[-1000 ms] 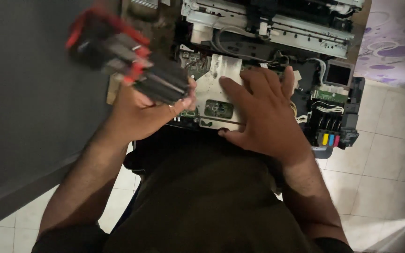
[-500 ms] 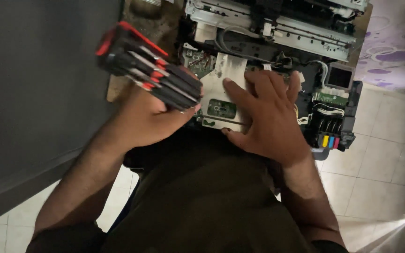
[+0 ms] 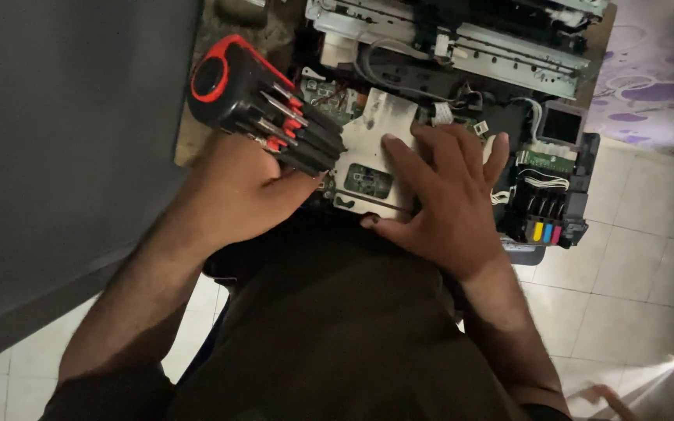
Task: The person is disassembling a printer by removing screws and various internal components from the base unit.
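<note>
Left hand (image 3: 235, 195) w/ fingers curled tight round black-and-red round plastic screwdriver-bit holder (image 3: 263, 105), up over left edge of opened printer chassis (image 3: 462, 47). Right hand (image 3: 442, 206) fingers spread flat, gripping nothing, pressing on silver metal shield plate (image 3: 372, 148) just beside the holder.

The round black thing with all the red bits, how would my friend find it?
Start at the opened printer on the table. Look to its left edge, where the person's left hand holds a screwdriver set. It is a round black holder with a red ring on its end and red-collared screwdrivers around it, unlike the flat metal parts beside it.
</note>
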